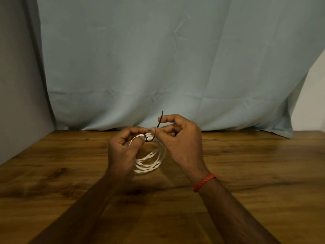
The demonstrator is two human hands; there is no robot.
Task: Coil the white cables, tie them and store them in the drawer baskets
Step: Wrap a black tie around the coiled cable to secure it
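A coiled white cable (149, 162) hangs in a loop between both hands, above the wooden table (246, 164). My left hand (123, 147) pinches the top of the coil, where a black tie (159, 123) wraps round the strands. My right hand (181, 140) pinches the tie's free end between thumb and forefinger, and its thin tip sticks up past the fingers. The left side of the coil is hidden behind my left palm. No drawer or basket is in view.
A pale blue cloth (158, 59) hangs as a backdrop down to the table's far edge. A grey wall (17, 85) runs along the left side. An orange cord band (204, 182) circles my right wrist.
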